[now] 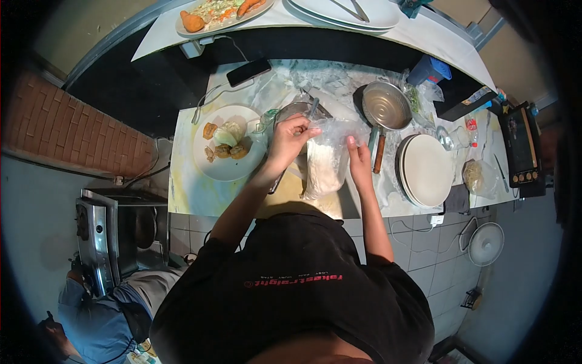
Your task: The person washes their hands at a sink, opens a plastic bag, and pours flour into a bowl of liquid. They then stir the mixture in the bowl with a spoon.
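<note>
A clear plastic bag (pixel 325 167) with white flour-like contents hangs upright in front of my body, at the counter's near edge. My left hand (pixel 291 138) pinches the upper left of its mouth between thumb and fingers. On the opposite side, my right hand (pixel 359 159) grips the upper right edge, thumb toward me. The bag's upper part is loose and crinkled. Just behind my left hand lies a dark-rimmed pan or tray (pixel 297 110), partly hidden by hand and bag, with a utensil handle (pixel 313 108) rising from it.
A plate of food (pixel 209 164) is on the left, a phone (pixel 248 72) behind it. To the right are a saucepan (pixel 386 106) with liquid, a wooden handle (pixel 379 153), stacked plates (pixel 428 170) and a small oven (pixel 522 145). Another person (pixel 100 321) is at lower left, near a stove (pixel 97 242).
</note>
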### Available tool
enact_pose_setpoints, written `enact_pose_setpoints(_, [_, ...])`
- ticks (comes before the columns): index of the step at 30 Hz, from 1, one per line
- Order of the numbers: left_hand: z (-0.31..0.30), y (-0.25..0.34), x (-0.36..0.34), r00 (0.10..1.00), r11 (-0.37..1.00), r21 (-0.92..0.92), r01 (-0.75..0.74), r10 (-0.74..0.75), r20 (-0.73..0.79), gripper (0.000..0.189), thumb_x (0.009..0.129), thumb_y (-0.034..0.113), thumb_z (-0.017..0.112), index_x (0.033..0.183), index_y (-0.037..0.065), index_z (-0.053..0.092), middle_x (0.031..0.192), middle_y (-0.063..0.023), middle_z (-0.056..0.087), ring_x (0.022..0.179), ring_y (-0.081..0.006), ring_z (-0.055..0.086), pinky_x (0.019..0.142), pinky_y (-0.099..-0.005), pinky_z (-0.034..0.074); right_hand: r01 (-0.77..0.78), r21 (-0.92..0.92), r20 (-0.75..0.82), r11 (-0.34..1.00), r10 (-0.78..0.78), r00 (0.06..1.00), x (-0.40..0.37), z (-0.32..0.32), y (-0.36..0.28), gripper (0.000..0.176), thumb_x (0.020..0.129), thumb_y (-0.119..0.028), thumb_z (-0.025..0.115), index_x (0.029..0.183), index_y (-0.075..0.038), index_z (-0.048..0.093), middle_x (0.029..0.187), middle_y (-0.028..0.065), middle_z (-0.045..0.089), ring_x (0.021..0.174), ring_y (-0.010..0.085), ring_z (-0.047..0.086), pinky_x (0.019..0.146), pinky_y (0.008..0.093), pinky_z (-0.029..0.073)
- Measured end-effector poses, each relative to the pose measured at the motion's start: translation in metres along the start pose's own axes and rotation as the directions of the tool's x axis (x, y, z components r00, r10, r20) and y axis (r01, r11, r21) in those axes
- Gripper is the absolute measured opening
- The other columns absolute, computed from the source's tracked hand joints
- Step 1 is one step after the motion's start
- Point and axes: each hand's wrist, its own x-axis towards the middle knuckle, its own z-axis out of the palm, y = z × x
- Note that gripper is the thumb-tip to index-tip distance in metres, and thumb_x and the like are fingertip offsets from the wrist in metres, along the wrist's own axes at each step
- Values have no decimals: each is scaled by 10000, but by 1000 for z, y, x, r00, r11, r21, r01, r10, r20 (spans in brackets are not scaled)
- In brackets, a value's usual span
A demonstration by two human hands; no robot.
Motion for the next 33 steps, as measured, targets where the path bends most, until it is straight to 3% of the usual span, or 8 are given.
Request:
enact_pose_setpoints(16, [43,40,-6,998,995,-88,-54,57,35,85,800,-45,747,813,-8,671,835,-16,616,790,-66,574,729,-231,466,167,-149,-150,975,-189,971,-12,-39,2,352,1029,-313,525,808,-48,595,723,-73,507,682,37,400,604,226,325])
enact_pose_setpoints(18, [48,40,-3,997,998,-30,-60,61,48,87,803,-35,750,816,-4,670,841,-17,618,789,-66,578,735,-232,470,-133,-36,-140,990,127,982,-12,-43,-10,325,1040,-249,485,921,27,608,889,48,601,1034,138,493,953,289,400])
enact_pose_setpoints(19, [52,34,0,998,997,-46,-65,66,23,85,807,-32,748,820,-3,668,836,-16,617,793,-65,588,739,-231,480,-130,-37,-143,991,123,982,-12,-43,-9,325,1040,-249,485,921,27,608,889,48,601,1034,138,493,953,289,400])
enact_pose_setpoints(22, [57,30,9,999,996,-80,-46,46,-4,79,820,-29,736,835,-6,663,838,-15,623,807,-63,604,745,-223,497,63,53,-176,997,-53,983,-9,-41,12,385,1009,-298,537,1193,39,572,1195,134,574,1243,230,439,1088,365,318])
enact_pose_setpoints(24, [61,30,12,1000,995,-100,-21,21,-6,74,828,-30,728,847,-10,659,844,-17,629,817,-61,611,747,-216,504,279,-326,-59,903,-314,948,-7,-41,21,623,949,-374,615,1394,20,429,1425,186,415,1319,314,401,1112,417,294])
enact_pose_setpoints(28, [75,32,15,991,969,-231,87,-61,115,79,855,-23,702,920,-26,657,886,-35,651,837,-57,618,746,-200,511,189,-328,87,926,-170,982,-8,-33,32,708,860,-357,722,1385,16,427,1416,221,391,1307,378,397,1105,425,301])
enact_pose_setpoints(32, [91,29,14,964,984,-156,90,-46,263,133,856,1,704,982,-21,667,869,-24,652,823,-67,621,758,-215,524,195,-264,85,944,-179,980,-1,-20,53,388,903,-198,665,1195,40,572,1210,202,582,1181,344,519,1063,421,347])
enact_pose_setpoints(33, [86,38,14,942,999,37,34,-45,332,229,854,46,719,1069,5,649,970,-34,647,882,-91,617,785,-240,525,149,-85,24,985,-148,989,-7,-6,25,249,944,-135,568,1114,44,609,1112,176,640,1125,332,555,1033,424,366])
